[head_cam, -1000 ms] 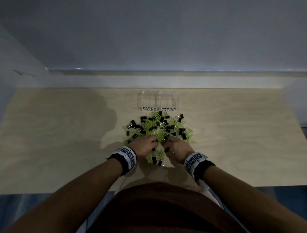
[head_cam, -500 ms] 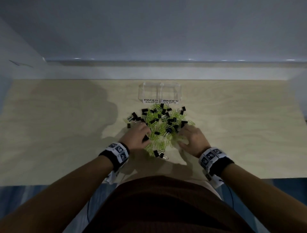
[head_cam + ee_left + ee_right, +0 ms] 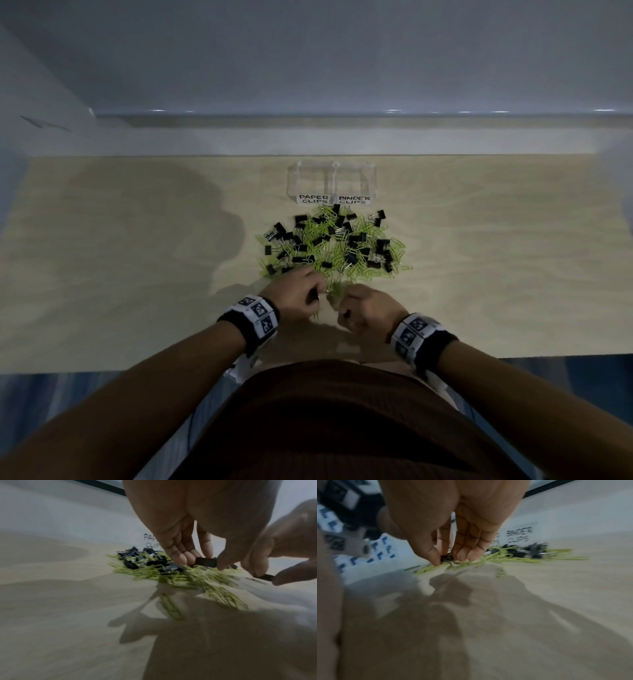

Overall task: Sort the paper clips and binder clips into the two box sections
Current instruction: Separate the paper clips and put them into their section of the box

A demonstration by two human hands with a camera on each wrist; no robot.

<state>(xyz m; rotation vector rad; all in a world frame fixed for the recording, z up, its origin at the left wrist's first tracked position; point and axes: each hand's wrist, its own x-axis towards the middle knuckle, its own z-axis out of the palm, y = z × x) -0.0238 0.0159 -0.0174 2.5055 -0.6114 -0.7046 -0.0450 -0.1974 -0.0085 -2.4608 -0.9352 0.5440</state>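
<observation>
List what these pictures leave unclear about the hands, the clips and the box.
- Box contents: head view, clear walls too small and dim to tell.
- Right hand pinch: right wrist view, blur and fingers hide the dark item.
- Clip count in the pile: overlapping, too small.
- Left hand binder clip: handles hidden by fingers.

- A staged desk or bench for recording, with an office flavour; the frames do not settle it further.
- A bare pale wooden tabletop (image 3: 137,274) against a plain grey-white wall (image 3: 308,68), nothing personal in sight.
- Office stationery: a clear box (image 3: 331,178) with 2 hand-lettered labels, "PAPER CLIPS" and "BINDER CLIPS".
- Black wristbands (image 3: 255,317) with printed square markers, 1 on each wrist.
</observation>
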